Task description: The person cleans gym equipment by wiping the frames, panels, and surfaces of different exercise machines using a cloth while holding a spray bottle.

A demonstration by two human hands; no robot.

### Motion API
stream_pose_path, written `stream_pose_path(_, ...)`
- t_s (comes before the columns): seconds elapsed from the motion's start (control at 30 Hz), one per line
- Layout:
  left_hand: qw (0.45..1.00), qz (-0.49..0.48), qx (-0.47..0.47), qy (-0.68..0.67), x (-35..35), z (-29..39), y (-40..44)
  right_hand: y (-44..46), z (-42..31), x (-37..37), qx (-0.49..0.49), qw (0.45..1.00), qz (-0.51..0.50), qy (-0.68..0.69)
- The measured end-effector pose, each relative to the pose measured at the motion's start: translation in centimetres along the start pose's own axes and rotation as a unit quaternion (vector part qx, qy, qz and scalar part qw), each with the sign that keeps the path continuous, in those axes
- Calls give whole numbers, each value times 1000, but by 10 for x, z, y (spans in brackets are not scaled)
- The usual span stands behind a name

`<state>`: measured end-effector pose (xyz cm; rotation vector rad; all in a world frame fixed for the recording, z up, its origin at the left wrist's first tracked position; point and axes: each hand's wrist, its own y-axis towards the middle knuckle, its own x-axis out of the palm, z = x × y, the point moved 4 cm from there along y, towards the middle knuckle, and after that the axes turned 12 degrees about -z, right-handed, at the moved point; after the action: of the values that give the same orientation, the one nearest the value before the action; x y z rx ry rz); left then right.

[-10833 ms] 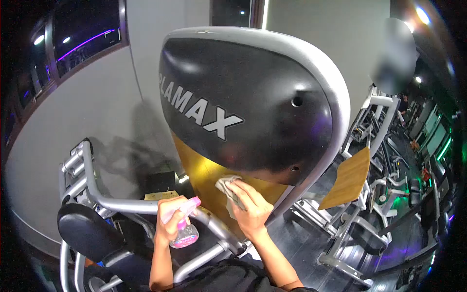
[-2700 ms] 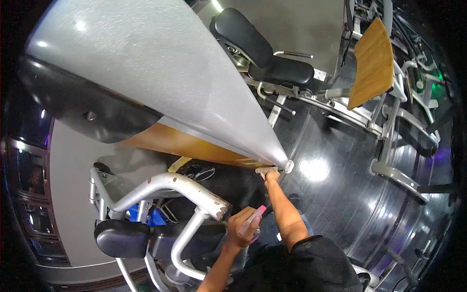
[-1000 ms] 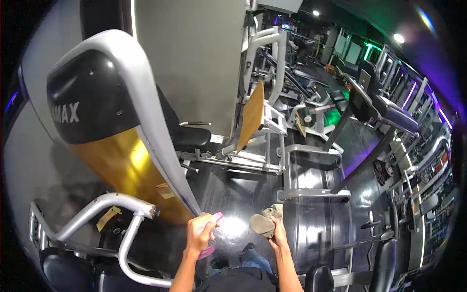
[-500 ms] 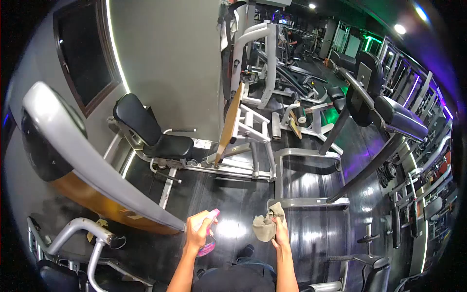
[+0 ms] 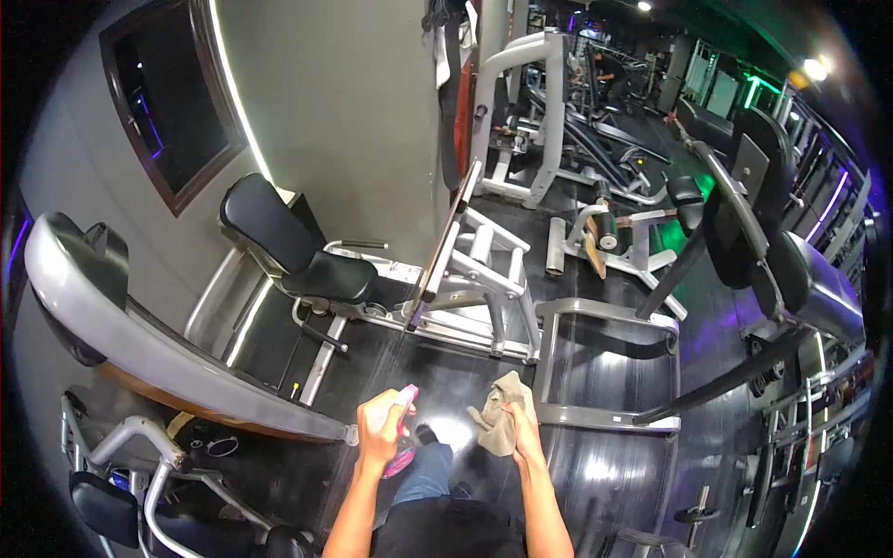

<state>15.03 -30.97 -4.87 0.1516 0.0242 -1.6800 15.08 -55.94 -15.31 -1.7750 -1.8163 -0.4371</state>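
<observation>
My left hand (image 5: 379, 430) is closed round the neck of a spray bottle (image 5: 400, 458), which has a pink trigger head and pink liquid low in its clear body. In my right hand (image 5: 523, 430) a crumpled grey-beige cloth (image 5: 496, 423) is gripped, with its loose folds hanging to the left of the fingers. Both hands are held out in front of my body, apart from each other, above the dark floor. Neither the bottle nor the cloth touches any machine.
Ahead stands a leg press with a black padded seat (image 5: 330, 276) and a tilted footplate (image 5: 445, 244). A silver machine arm (image 5: 177, 349) slants along my left. To the right are a floor frame (image 5: 609, 414) and a padded bench (image 5: 819, 284). A person (image 5: 609, 76) is far back.
The view has shifted forward and a leg in jeans has stepped out below my hands. The cloth is now more spread and raised slightly. Both hands keep their hold.
</observation>
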Motion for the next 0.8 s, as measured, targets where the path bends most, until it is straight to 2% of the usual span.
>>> stream_pose_path(0.1,1000,14,3,12,6,-10,32,33,5,-6,3,999,-25,-22)
stream_pose_path(0.27,998,14,-41,-47,15,-33,98,87,-5,-22,29,999,-16,-32)
stream_pose_path(0.43,998,24,-55,-35,14,-44,171,149,-34,-34,61,996,-3,-65)
stream_pose_path(0.5,998,28,-55,-29,9,-42,197,177,-37,-41,89,995,-15,-46)
stream_pose_path(0.63,997,-14,-69,-24,4,-43,239,219,-56,-36,72,997,-8,-37)
stream_pose_path(0.7,997,-16,-79,-16,3,-45,252,233,-55,-35,125,992,-11,27)
stream_pose_path(0.8,995,-22,-90,22,4,-45,261,251,-49,-29,136,988,-37,61)
